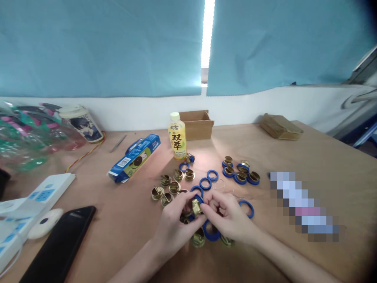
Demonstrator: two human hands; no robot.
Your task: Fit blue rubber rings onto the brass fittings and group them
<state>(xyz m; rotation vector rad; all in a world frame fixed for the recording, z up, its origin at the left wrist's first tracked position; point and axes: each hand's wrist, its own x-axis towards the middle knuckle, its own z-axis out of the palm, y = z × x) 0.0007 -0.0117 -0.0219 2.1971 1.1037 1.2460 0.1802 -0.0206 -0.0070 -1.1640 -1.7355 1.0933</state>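
Observation:
My left hand (173, 222) is closed on a brass fitting (196, 207) with a blue ring at its upper edge. Pressed against that same fitting are the fingertips of my right hand (226, 214), its fingers curled; whether they pinch anything small is hidden. Left of the hands lie several loose brass fittings (174, 187). Several blue rings (205, 183) form a row just beyond my fingers, and another blue ring (246, 209) is right of my right hand. Brass fittings with blue rings (240, 177) sit grouped farther right. Thin wire rings (221, 184) are scattered near the blue ones.
A yellow drink bottle (177, 137) stands before a cardboard box (197, 125). Leftward are a blue snack box (134, 158), a black phone (60, 243), a power strip (38, 204), a printed cup (84, 124) and plastic bottles (26, 137). A brown package (279, 126) lies back right.

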